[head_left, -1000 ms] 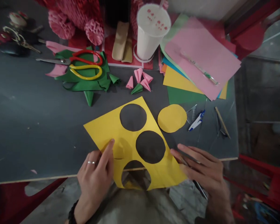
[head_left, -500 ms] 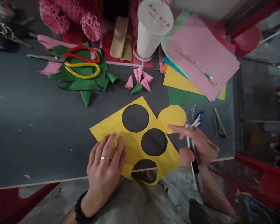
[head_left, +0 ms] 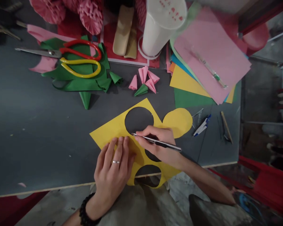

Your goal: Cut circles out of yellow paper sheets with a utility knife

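Note:
A yellow paper sheet [head_left: 108,129] with round holes cut through it lies at the table's front edge, its near corner overhanging. Flat on its left part rests my left hand [head_left: 115,161], fingers stretched out and a ring on one. My right hand [head_left: 159,142] grips a slim silver-and-black pen [head_left: 163,144], slanted, with its tip at the lower rim of the upper hole. That hand covers much of the middle hole. Just beyond it, a cut yellow paper circle [head_left: 179,121] lies against the sheet's right edge.
Scissors [head_left: 81,59] lie on green and pink scraps at the left. Small pink and green paper cones [head_left: 142,80] sit ahead. A white cup [head_left: 159,34] and stacked coloured paper [head_left: 212,53] stand behind. A blue-and-white pen [head_left: 202,125] and tweezers [head_left: 226,127] lie right.
My right hand has moved left from beside the yellow circle onto the sheet, and the pen has tilted from near upright to slanted. My left hand stays on the sheet.

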{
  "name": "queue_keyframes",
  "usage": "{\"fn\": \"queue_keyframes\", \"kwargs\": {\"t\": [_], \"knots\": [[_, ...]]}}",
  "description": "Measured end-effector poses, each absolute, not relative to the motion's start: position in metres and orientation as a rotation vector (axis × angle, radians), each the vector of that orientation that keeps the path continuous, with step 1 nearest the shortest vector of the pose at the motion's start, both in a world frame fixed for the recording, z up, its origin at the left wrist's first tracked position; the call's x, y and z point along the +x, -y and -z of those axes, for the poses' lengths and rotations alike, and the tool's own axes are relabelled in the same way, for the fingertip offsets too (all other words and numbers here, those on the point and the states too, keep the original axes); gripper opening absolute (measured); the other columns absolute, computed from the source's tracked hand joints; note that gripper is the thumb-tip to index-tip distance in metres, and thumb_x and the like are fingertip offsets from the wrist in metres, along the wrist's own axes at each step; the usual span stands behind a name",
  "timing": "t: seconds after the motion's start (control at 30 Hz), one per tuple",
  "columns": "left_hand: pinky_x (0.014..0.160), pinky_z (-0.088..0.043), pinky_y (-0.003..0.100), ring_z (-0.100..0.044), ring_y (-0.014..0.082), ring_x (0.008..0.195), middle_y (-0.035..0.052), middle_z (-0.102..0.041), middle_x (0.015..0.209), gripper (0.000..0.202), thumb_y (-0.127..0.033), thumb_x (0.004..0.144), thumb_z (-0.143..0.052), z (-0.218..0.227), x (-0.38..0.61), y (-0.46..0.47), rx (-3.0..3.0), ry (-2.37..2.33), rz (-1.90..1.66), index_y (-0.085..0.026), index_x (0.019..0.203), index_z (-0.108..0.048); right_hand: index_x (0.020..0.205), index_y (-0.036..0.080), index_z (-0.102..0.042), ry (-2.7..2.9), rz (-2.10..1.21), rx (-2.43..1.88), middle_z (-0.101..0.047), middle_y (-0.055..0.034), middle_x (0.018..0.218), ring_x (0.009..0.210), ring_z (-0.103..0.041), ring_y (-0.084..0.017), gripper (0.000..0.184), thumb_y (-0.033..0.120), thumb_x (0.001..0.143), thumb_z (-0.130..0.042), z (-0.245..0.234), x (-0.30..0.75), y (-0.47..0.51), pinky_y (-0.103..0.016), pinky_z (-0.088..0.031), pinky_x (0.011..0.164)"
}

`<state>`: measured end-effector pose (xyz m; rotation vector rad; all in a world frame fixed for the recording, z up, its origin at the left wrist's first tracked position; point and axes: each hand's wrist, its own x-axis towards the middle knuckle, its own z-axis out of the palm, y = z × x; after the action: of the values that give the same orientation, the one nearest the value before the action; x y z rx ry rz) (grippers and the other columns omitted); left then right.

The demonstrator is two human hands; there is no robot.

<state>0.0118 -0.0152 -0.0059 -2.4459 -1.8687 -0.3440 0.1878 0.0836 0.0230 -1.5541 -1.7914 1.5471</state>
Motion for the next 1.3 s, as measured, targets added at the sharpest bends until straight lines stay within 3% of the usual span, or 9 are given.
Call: {"fn": "queue_keyframes", "kwargs": {"t": [0.1,0.37,0.6,1.1,1.3], "knots": [[0.108,-0.048,0.040,-0.058,0.0283,0.127,0.0083,-0.062,0.135,0.062,-0.035,0.083,-0.068,0.004,0.010,0.014,-2.477,1.855,0.313,-0.013,0.139,-0.051,0.086,0.020,-0.069,1.824,-1.505,-1.552,-0.072,-0.0008,0.084,0.069,-0.063,-0.011,0.021,0.038,0.090,-0.061,-0.020,0.187,-0.084,-0.021,-0.047,0.058],[0.106,-0.049,0.042,-0.059,0.0281,0.124,0.0071,-0.064,0.133,0.061,-0.033,0.082,-0.069,0.001,0.006,0.009,-2.505,1.865,0.321,-0.014,0.137,-0.054,0.068,0.022,-0.063,1.978,-1.335,-1.533,-0.064,0.0029,0.066,0.060,-0.057,-0.010,0.023,0.034,0.088,-0.062,-0.022,0.183,-0.088,-0.023,-0.045,0.056],[0.101,-0.051,0.045,-0.059,0.0284,0.125,0.0053,-0.062,0.136,0.054,-0.034,0.085,-0.065,-0.001,0.008,0.011,-2.534,1.916,0.237,-0.021,0.136,-0.055,0.071,0.023,-0.062,2.012,-1.359,-1.529,-0.061,0.0033,0.066,0.061,-0.055,-0.011,0.021,0.031,0.090,-0.059,-0.026,0.182,-0.091,-0.025,-0.047,0.060],[0.092,-0.050,0.044,-0.061,0.0287,0.117,0.0071,-0.068,0.128,0.057,-0.036,0.081,-0.068,0.003,0.006,0.006,-2.512,1.821,0.268,-0.015,0.134,-0.058,0.071,0.025,-0.061,2.008,-1.332,-1.460,-0.065,0.0039,0.069,0.064,-0.059,-0.012,0.020,0.031,0.090,-0.059,-0.017,0.184,-0.086,-0.026,-0.050,0.064],[0.090,-0.048,0.044,-0.063,0.0277,0.113,0.0041,-0.069,0.126,0.049,-0.035,0.081,-0.067,0.005,0.004,0.004,-2.507,1.849,0.304,-0.024,0.128,-0.063,0.074,0.023,-0.063,1.976,-1.425,-1.520,-0.067,0.0033,0.072,0.063,-0.058,-0.011,0.016,0.029,0.089,-0.061,-0.025,0.182,-0.087,-0.024,-0.048,0.057]]}}
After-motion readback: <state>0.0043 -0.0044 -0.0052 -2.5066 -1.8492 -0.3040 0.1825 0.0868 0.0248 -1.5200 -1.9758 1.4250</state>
